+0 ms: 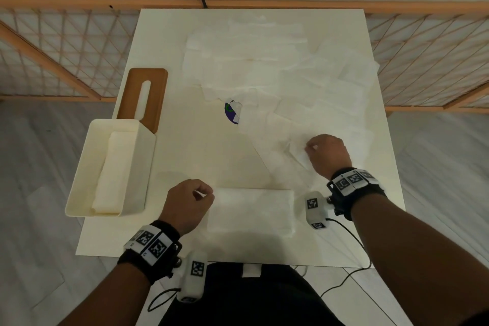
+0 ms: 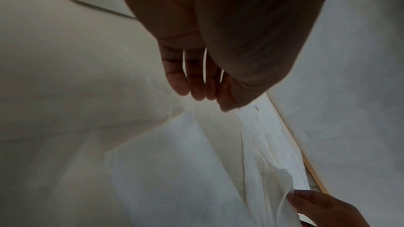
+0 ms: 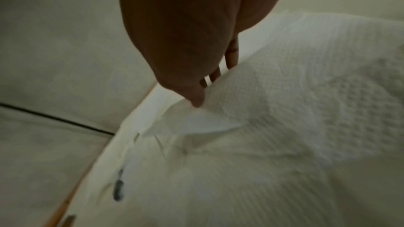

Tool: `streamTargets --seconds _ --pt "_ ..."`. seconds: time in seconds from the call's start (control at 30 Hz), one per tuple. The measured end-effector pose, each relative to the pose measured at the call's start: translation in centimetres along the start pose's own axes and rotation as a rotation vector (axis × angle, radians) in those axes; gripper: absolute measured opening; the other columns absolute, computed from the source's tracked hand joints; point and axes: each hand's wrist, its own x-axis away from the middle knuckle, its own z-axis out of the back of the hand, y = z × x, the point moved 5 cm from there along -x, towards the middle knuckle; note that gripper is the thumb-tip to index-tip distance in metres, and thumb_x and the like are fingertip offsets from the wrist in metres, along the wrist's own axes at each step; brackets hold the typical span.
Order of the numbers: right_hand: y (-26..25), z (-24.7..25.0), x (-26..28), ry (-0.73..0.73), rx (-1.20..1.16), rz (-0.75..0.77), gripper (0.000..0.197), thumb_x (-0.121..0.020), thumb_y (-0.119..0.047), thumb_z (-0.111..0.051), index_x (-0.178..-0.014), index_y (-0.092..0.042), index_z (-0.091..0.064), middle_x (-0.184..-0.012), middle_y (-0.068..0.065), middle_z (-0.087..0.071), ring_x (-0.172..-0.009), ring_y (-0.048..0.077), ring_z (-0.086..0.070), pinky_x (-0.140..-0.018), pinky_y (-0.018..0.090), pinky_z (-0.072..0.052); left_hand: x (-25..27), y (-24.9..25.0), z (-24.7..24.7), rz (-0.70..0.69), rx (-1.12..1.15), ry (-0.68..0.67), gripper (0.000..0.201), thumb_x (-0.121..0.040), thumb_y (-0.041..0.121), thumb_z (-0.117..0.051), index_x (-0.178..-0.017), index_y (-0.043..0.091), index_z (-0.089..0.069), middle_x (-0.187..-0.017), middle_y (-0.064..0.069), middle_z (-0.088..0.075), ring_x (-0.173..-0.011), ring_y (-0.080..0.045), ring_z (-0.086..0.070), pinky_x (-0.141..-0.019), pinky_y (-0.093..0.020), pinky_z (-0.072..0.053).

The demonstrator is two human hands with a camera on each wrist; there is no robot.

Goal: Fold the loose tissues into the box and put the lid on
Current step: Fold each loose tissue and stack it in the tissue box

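My right hand (image 1: 328, 155), knuckles up, pinches a loose tissue (image 1: 299, 153) lifted off the table (image 1: 201, 161), my left hand (image 1: 186, 205) hovers, fingers curled and empty, beside one folded tissue (image 1: 251, 210), and at far left one open box (image 1: 79, 190) and one brown lid (image 1: 156, 79).
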Motion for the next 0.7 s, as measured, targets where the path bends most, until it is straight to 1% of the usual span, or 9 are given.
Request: streamTargets --seconds 0.07,0.17,0.23,0.33,0.4,0.5,0.57,0.63,0.7 --pt "0.3 1.2 -0.2 0.005 -0.084 -0.02 0.016 -0.093 -0.024 -0.062 -0.095 -0.02 -0.078 -0.104 0.001 -0.074 -0.098 0.021 -0.067 -0.083 0.026 -0.049 -0.1 0.8 0.0 -0.001 0.014 -0.01 0.006 -0.086 0.022 -0.072 -0.082 0.025 -0.069 -0.085 0.01 -0.068 -0.075 -0.004 -0.062 -0.062 -0.01 -0.038" --pt "-0.1 3.7 -0.1 0.034 -0.153 -0.004 0.017 -0.095 -0.022 -0.063 -0.1 -0.014 -0.077 -0.106 0.002 -0.074 -0.1 0.019 -0.065 -0.084 0.02 -0.042 -0.5 2.0 -0.1 -0.009 0.038 -0.025 0.007 -0.085 0.022 -0.073 -0.079 0.026 -0.07 -0.079 0.01 -0.068 -0.072 -0.005 -0.062 -0.06 -0.009 -0.039" --pt "-0.5 5.6 -0.1 0.089 -0.185 0.017 0.015 -0.095 -0.022 -0.063 -0.097 -0.013 -0.076 -0.101 0.002 -0.074 -0.094 0.017 -0.064 -0.079 0.018 -0.041 -0.8 2.9 -0.1 -0.027 0.054 -0.031 0.007 -0.085 0.023 -0.074 -0.08 0.026 -0.07 -0.08 0.011 -0.068 -0.072 -0.005 -0.063 -0.06 -0.009 -0.039" --pt "-1.4 8.3 -0.1 0.156 -0.226 0.05 0.014 -0.095 -0.024 -0.065 -0.091 -0.016 -0.074 -0.082 -0.005 -0.068 -0.081 0.013 -0.061 -0.062 0.01 -0.037 -1.3 4.5 -0.3 -0.05 0.091 -0.064 0.005 -0.084 0.027 -0.075 -0.082 0.028 -0.07 -0.085 0.012 -0.07 -0.076 -0.005 -0.065 -0.066 -0.016 -0.044" --pt "-2.2 9.6 0.2 0.174 -0.253 0.074 0.014 -0.094 -0.025 -0.066 -0.09 -0.015 -0.076 -0.078 -0.009 -0.066 -0.078 0.012 -0.06 -0.064 0.014 -0.039 -1.7 5.7 -0.8 -0.055 0.166 -0.098 0.008 -0.081 0.033 -0.077 -0.083 0.029 -0.071 -0.086 0.013 -0.072 -0.079 -0.006 -0.067 -0.071 -0.023 -0.049" --pt "-3.3 9.8 0.7 0.16 -0.33 0.089 0.014 -0.092 -0.024 -0.068 -0.089 -0.015 -0.078 -0.083 -0.007 -0.071 -0.079 0.011 -0.063 -0.073 0.023 -0.044 -1.9 8.9 -2.4 -0.059 0.442 -0.248 0.039 -0.069 0.046 -0.081 -0.1 0.024 -0.07 -0.096 0.006 -0.075 -0.09 -0.015 -0.071 -0.085 -0.038 -0.058" --pt "-4.0 8.9 1.1 0.129 -0.375 0.088 0.013 -0.09 -0.024 -0.069 -0.085 -0.016 -0.078 -0.08 -0.009 -0.071 -0.076 0.007 -0.064 -0.073 0.024 -0.046 -2.1 12.2 -3.7 -0.074 0.541 -0.337 0.06 -0.071 0.041 -0.086 -0.121 0.019 -0.062 -0.115 0.004 -0.071 -0.102 -0.01 -0.069 -0.093 -0.034 -0.056" --pt "-4.8 7.9 1.5 0.111 -0.408 0.091 0.013 -0.089 -0.023 -0.069 -0.082 -0.016 -0.078 -0.077 -0.01 -0.072 -0.076 0.007 -0.066 -0.072 0.027 -0.05 -3.1 15.2 -5.1 -0.089 0.549 -0.338 0.083 -0.069 0.043 -0.087 -0.139 0.018 -0.049 -0.131 0.006 -0.061 -0.114 -0.006 -0.063 -0.099 -0.031 -0.052" --pt "-5.4 7.0 1.9 0.084 -0.44 0.099 0.013 -0.088 -0.02 -0.069 -0.081 -0.015 -0.078 -0.077 -0.007 -0.073 -0.078 0.011 -0.068 -0.073 0.029 -0.054 -4.5 17.3 -5.9 -0.062 0.522 -0.3 0.092 -0.062 0.054 -0.085 -0.139 0.019 -0.05 -0.131 0.009 -0.06 -0.117 -0.007 -0.06 -0.101 -0.034 -0.05"
